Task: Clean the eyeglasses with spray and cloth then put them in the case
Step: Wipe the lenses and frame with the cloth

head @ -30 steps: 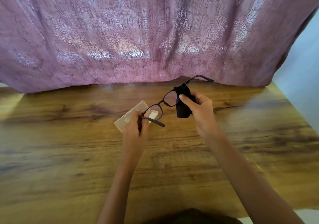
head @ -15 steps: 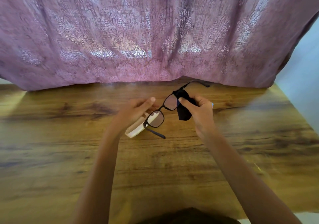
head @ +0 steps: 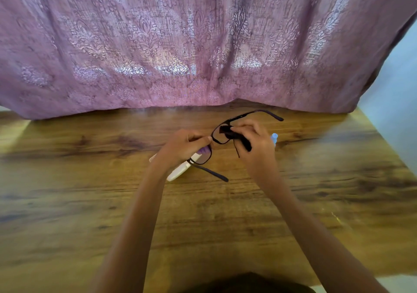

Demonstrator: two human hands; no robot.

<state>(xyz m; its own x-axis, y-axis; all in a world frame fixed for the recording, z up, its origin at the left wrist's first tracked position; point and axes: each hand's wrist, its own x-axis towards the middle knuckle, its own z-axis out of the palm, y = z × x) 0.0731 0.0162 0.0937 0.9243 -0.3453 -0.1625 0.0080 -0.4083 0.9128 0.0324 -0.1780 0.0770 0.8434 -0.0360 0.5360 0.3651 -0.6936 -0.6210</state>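
Reading from the left, I see broad wood of the surface (head: pixel 67 191) running out of frame. Left hand (head: pixel 182 148): grip pinched on the rim of the eyeglasses (head: pixel 203 158), held over the white case (head: pixel 178 173) lying on the wood. Right hand (head: pixel 257 146): grip closed on a black cloth (head: pixel 239 137) pressed to the other lens. Spray bottle (head: pixel 274 137): just behind that hand. Curtain (head: pixel 203 44): overhangs the far edge. The right edge slants beside a pale wall (head: pixel 397 94).
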